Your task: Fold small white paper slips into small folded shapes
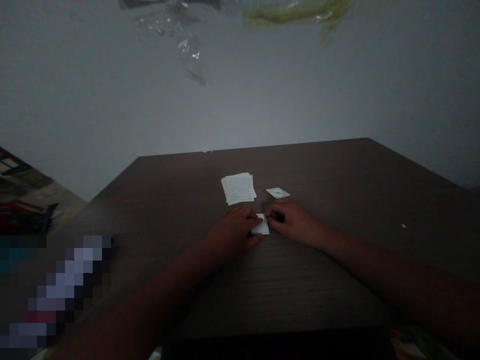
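Note:
A small piece of white printed paper (261, 229) lies on the table between my two hands, partly covered by fingers. My left hand (240, 225) rests over its left side, with fingers stretched out on the sheet and the thumb apart near the lower edge. At the upper right edge of the same paper, my right hand (294, 220) is closed in a pinch, thumb and index fingertip together. Just beyond my hands is a loose stack of white printed sheets (240, 188). To the right of that stack sits a small diamond-shaped folded paper (278, 193).
The dark wooden table (180, 185) meets a pale wall (240, 100) at its far edge. A tiny white scrap (403, 225) lies at the right. Clear plastic (191, 55) and a yellowish strip (296, 14) hang on the wall. The lower left is pixelated.

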A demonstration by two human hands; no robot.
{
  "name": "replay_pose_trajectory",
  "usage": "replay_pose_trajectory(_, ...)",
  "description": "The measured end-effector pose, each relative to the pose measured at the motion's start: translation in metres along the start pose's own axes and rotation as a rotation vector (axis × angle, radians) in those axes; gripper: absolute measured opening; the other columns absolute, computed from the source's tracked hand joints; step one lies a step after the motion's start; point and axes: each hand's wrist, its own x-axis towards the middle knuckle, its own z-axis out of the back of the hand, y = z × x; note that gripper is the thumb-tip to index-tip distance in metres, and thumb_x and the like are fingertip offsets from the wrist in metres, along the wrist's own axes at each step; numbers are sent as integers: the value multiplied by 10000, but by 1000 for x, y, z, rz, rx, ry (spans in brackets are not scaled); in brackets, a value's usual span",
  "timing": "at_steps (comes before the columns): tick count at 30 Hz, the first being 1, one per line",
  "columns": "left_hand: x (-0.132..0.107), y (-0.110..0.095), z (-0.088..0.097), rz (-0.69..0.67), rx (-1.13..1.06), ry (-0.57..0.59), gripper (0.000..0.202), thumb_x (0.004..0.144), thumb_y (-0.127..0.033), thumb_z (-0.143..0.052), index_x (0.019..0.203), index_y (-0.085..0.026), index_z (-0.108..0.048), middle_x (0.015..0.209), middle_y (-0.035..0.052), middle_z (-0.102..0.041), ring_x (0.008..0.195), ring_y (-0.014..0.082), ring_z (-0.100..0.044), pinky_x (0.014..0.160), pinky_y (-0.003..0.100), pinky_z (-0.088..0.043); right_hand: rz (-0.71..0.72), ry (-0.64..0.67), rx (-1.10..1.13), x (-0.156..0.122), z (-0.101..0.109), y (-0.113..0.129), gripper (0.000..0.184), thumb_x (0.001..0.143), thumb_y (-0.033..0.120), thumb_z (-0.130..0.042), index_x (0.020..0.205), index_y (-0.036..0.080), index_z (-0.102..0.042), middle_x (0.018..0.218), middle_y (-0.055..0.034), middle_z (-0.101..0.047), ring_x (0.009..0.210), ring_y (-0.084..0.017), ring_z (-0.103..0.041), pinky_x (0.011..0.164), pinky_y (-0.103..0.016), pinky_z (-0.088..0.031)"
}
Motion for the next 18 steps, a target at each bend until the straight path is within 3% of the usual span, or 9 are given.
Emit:
replay_pose_trajectory(7, 2, 10, -3, -10, -67, 7, 333, 1122, -301, -918, 1450, -244, -921, 1457, 140, -865, 1432, 396, -802, 1287, 627, -623, 4, 8, -14, -1, -1, -1, 122, 1028, 144, -800, 984, 256, -815, 965, -44, -789, 943, -256, -724, 910, -387, -537)
replay_pose_trajectory(13, 5, 16, -3, -20, -144, 2, 303, 1110, -280, -924, 1411, -248, -937, 1426, 127, -872, 1358, 354, -816, 1234, 542, -641, -22, 27, -53, -1, -1, 2, 102, 1051, 154, -812, 1021, 250, -795, 1028, -63, -789, 991, -267, -740, 908, -383, -541)
replay_pose_trajectory(18, 4, 13, 2, -12, -129, 27, 366, 1083, -290, -975, 1440, -224, -925, 1451, 140, -858, 1393, 365, -803, 1257, 571, -626, -20, 40, -53, -1, 0, 1, 71, 1057, 184, -802, 1050, 255, -800, 1042, -71, -791, 997, -281, -734, 916, -403, -557)
